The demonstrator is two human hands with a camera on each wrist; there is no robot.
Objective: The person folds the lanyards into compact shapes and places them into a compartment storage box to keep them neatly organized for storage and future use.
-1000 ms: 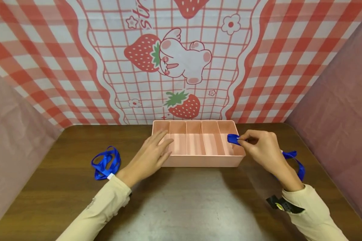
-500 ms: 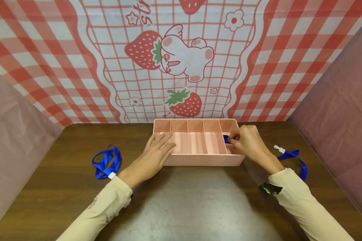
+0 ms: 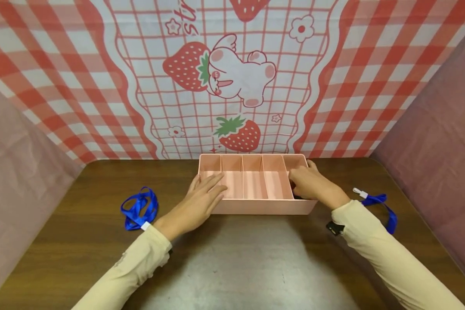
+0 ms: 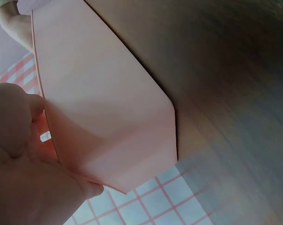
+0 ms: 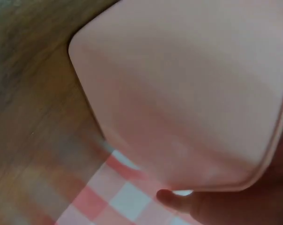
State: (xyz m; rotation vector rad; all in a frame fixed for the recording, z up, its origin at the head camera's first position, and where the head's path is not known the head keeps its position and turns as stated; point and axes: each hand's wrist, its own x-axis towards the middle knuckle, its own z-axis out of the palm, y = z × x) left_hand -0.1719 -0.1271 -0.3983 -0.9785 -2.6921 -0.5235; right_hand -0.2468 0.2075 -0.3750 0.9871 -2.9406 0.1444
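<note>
A pink organizer box (image 3: 260, 206) with several compartments stands at the back of the table. My left hand (image 3: 191, 209) rests over its left end, fingers fairly straight and lying across the rim; the left wrist view shows this hand (image 4: 24, 159) at the box's edge. My right hand (image 3: 314, 183) reaches down into the rightmost compartment, its fingertips hidden. One finger (image 5: 174, 200) of it shows outside the box end in the right wrist view. The folded blue ribbon seen earlier in this hand is out of sight.
A coiled blue lanyard (image 3: 140, 209) with a white clip lies left on the brown table (image 3: 232, 262). Another blue lanyard (image 3: 380, 202) with a white clip lies at the right, partly behind the right sleeve. A strawberry-print cloth (image 3: 232, 82) hangs close behind the box.
My right hand has moved left and down into the rightmost compartment, carrying the folded blue ribbon until it went out of sight. The left hand has settled onto the box's left end.
</note>
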